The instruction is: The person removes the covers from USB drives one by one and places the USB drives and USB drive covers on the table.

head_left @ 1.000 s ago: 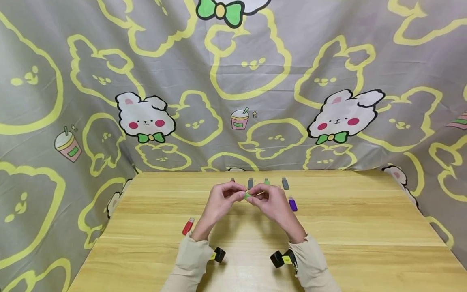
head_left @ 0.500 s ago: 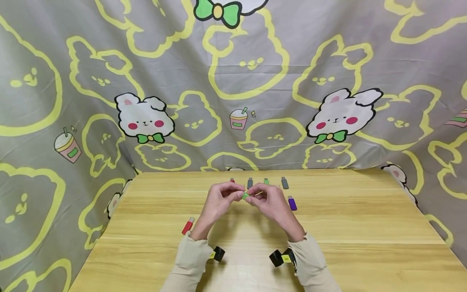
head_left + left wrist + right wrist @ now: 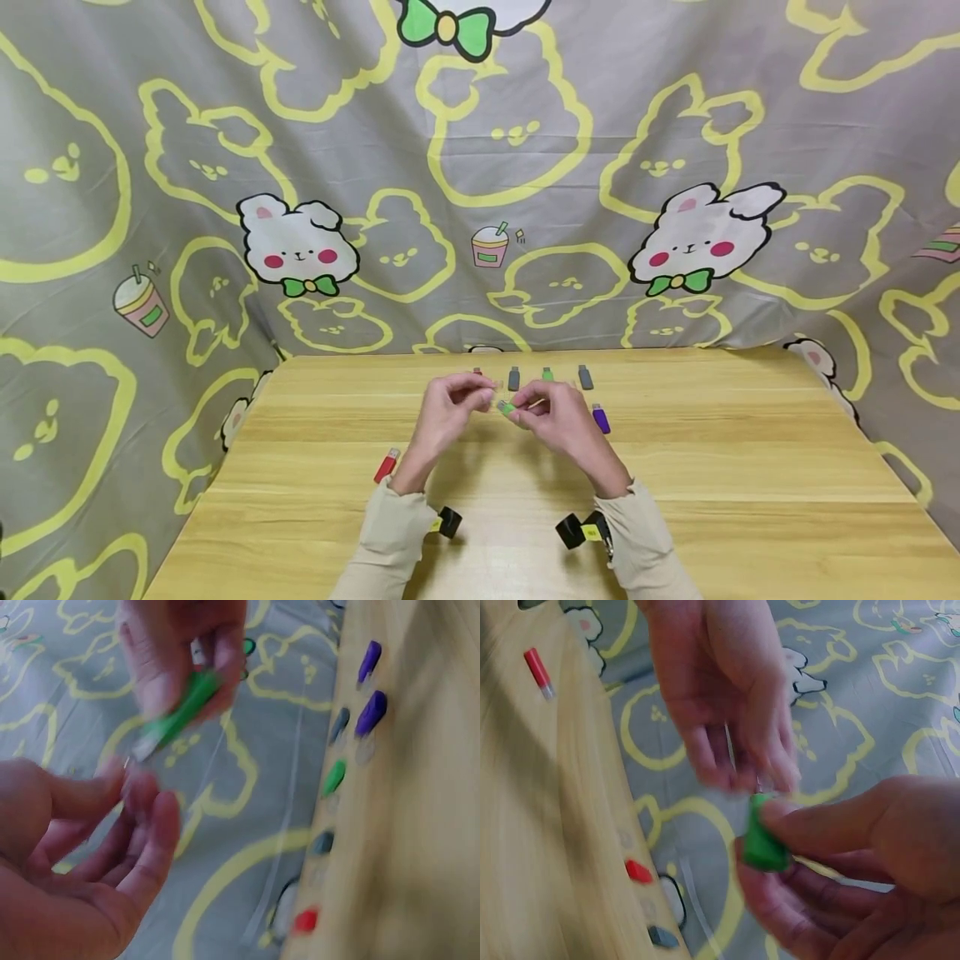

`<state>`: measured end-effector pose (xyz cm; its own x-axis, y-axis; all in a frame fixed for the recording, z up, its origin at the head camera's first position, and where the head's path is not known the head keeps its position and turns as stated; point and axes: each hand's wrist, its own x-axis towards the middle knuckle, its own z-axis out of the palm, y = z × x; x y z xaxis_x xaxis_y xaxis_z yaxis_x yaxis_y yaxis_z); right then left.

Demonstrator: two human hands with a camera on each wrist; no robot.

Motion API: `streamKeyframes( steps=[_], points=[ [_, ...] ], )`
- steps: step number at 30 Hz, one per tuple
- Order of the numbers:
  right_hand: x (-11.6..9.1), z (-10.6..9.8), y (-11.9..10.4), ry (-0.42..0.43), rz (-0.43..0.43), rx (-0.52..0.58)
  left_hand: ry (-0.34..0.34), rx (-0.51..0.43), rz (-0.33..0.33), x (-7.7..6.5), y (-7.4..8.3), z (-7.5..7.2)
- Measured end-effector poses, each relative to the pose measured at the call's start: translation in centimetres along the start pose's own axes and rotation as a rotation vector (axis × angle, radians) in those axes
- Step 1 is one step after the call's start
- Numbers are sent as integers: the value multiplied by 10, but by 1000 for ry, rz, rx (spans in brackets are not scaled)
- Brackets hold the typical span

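Note:
A green USB stick is pinched between the thumb and fingers of my right hand, its metal plug bare and pointing at the left hand. My left hand pinches a small clear piece, apparently a cap, at its fingertips; blur and the fingers mostly hide it. Both hands are raised above the table, close together. In the right wrist view, the green body of the stick sits between thumb and forefinger. The left wrist view shows its plug close to the left fingertips.
A row of USB sticks lies along the far edge: red, grey, green and grey. Purple sticks lie nearer, with clear caps beside several. Another red stick lies by the left wrist. A patterned curtain surrounds the table.
The hands were together on the green stick; now their fingertips have parted slightly. The stick stays in the right hand, its plug exposed, while the left hand has drawn a little left.

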<state>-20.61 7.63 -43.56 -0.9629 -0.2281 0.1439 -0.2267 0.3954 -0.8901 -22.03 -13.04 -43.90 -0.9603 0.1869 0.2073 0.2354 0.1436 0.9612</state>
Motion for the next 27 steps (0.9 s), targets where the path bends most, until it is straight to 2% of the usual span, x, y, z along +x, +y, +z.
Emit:
streamKeyframes(
  steps=[3,5,8,12,20,24,27],
  points=[
    [-1,-6,4,-16,35,-4,106,-14,8,-1,2,-14],
    [-1,-10,5,-17,46,7,138,-22,15,-2,4,-23],
    [0,-13,7,-15,35,12,109,-25,15,-1,5,-29],
    [2,-13,10,2,21,24,62,-21,-5,3,2,-28],
    [6,-7,24,129,3,-34,51,33,-54,3,-2,-25],
    [8,1,32,178,61,-55,44,36,-62,4,-5,-25],
    [10,11,38,211,100,-110,42,34,-62,5,-6,-25]
  ],
)
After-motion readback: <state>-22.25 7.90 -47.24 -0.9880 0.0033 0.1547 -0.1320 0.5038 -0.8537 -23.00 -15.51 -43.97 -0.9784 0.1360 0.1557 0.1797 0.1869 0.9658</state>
